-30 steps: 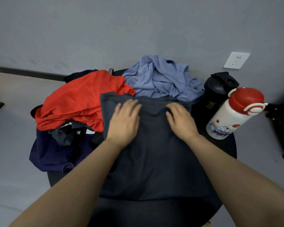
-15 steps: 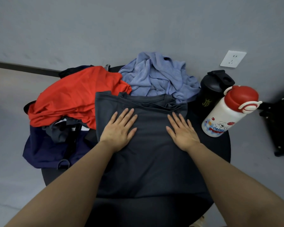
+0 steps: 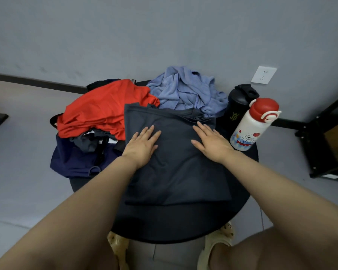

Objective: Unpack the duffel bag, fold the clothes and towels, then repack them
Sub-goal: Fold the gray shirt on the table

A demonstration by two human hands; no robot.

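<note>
Nearest, two feet in pale slippers (image 3: 219,242) show under the edge of a round black table (image 3: 183,227); on the tabletop lies a dark grey garment (image 3: 176,172), spread flat with a folded hem toward the person; the left hand (image 3: 142,145) rests palm-down on its upper left part, fingers straight and slightly spread, holding nothing; the right hand (image 3: 211,143) lies flat the same way on the upper right; left of the garment a navy duffel bag (image 3: 74,160) hangs over the table edge, a red garment (image 3: 105,110) heaped on it; farther back sits a crumpled blue towel (image 3: 187,90); to the right stand a white bottle (image 3: 252,125) with a red cap and, behind it, a black bottle (image 3: 238,102); a wall socket (image 3: 263,75) is on the grey wall.
</note>
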